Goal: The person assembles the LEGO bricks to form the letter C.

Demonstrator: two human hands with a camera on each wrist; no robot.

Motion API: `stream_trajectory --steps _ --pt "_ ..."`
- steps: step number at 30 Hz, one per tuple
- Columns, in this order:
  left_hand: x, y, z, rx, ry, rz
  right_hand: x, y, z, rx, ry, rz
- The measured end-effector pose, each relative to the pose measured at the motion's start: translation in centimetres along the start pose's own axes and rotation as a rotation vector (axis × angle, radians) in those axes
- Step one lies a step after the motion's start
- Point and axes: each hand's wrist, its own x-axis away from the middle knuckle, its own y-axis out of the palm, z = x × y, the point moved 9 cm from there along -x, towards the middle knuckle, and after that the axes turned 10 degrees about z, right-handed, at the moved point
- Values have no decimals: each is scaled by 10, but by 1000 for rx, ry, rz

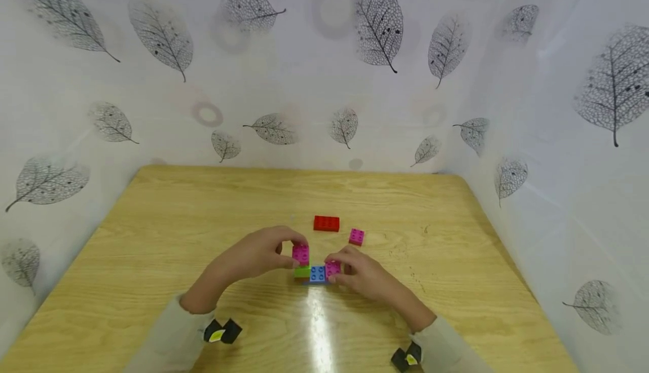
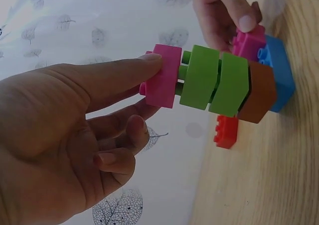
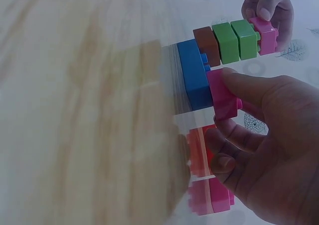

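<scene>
Brick stack [image 2: 201,78], seemingly mid-build.
Your left hand [image 1: 259,253] pinches its pink top brick [image 1: 301,254], right hand [image 1: 367,274] another pink brick [image 1: 332,269]; seating both likely needs level pressure.

The base block [image 1: 318,274] is resting on the table [image 1: 203,209]. The block stack [image 2: 230,84] is standing on its left end; the end block [image 3: 223,95] is sitting on its right. Behind, the rear block [image 1: 327,223] is lying left of the outer block [image 1: 356,236].

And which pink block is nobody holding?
The pink block on the table, near the red block. The left hand pinches the pink one above the green blocks, and the right hand pinches the pink one on the blue block.
</scene>
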Motion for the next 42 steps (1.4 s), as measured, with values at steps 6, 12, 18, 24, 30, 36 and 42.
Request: stream_trajectory --steps 6,12,18,24,30,36,42 --pt "-1 2 0 -1 -12 -5 -1 0 1 -5 0 0" --pt "0 3 0 -15 -12 0 -1 1 1 0 -6 1" --pt "0 4 -1 -23 -13 12 -1 1 0 2 -10 2" --pt "0 4 0 -40 -4 32 -1 1 -1 8 -19 0" --pt "-1 4 0 -50 -18 41 0 0 -1 4 -5 1" --pt "0 5 1 -48 -22 41 0 0 -1 9 -12 2" --pt "2 6 1 -27 -19 35 -1 -3 -1 61 1 10"
